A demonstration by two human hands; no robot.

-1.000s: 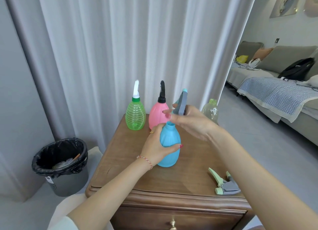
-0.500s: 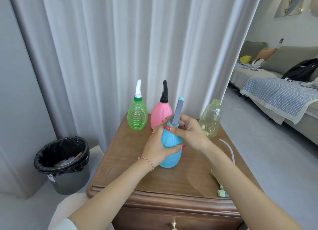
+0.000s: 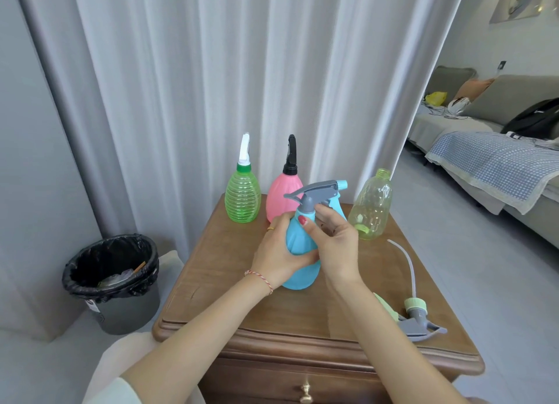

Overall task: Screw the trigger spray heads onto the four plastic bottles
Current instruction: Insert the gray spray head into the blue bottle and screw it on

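A blue bottle stands in the middle of the wooden cabinet top. My left hand wraps around its body. My right hand pinches the collar of the grey and blue spray head, which sits on the bottle's neck with its nozzle pointing right. Behind stand a green ribbed bottle with a white spray head and a pink bottle with a black one. At the right a clear yellow-green bottle stands with its neck open. A grey and green spray head with a white tube lies at the front right.
A bin with a black liner stands on the floor to the left of the cabinet. White curtains hang right behind it. A sofa with a checked blanket is at the far right across bare floor.
The spray head has gone from held above the blue bottle to seated on its neck, and it has turned so its nozzle points right. My view has shifted left.
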